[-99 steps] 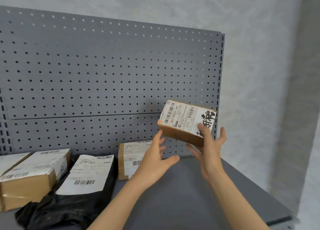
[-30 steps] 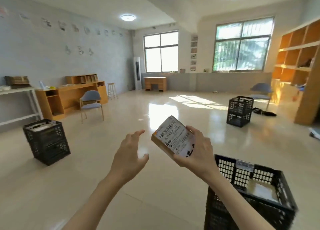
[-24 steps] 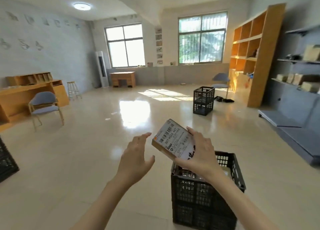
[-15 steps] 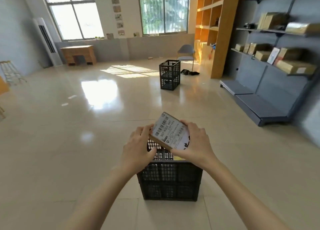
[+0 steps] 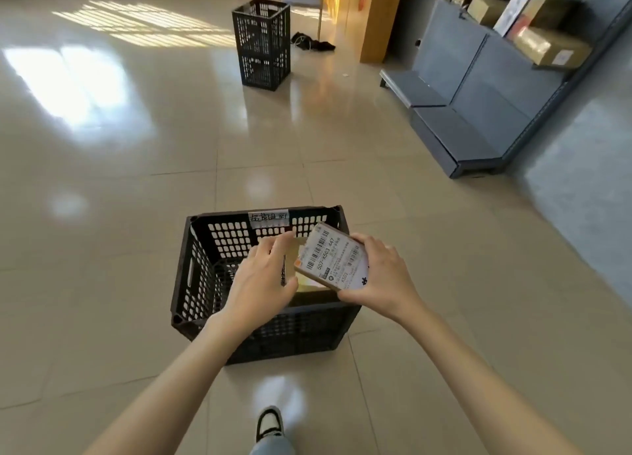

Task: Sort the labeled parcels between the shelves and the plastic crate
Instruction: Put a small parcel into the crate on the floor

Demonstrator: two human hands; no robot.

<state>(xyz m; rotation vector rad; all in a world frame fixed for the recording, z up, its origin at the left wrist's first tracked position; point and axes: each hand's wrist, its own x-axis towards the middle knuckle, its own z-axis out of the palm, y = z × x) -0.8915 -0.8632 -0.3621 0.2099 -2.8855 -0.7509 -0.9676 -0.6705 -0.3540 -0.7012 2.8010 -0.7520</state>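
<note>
Right hand [image 5: 383, 276] gripping parcel [image 5: 333, 261], over crate [image 5: 191, 266]

The right hand [image 5: 383, 273] is gripping a small labeled parcel [image 5: 333, 258] above the black plastic crate [image 5: 205, 273], tilted, label facing up. The left hand [image 5: 261, 278] is hovering with relaxed fingers just beside the parcel, over the crate opening. A second black crate [image 5: 261, 42] is standing well beyond the near crate, and grey shelves [image 5: 478, 78] with boxes are standing far to its right
</note>
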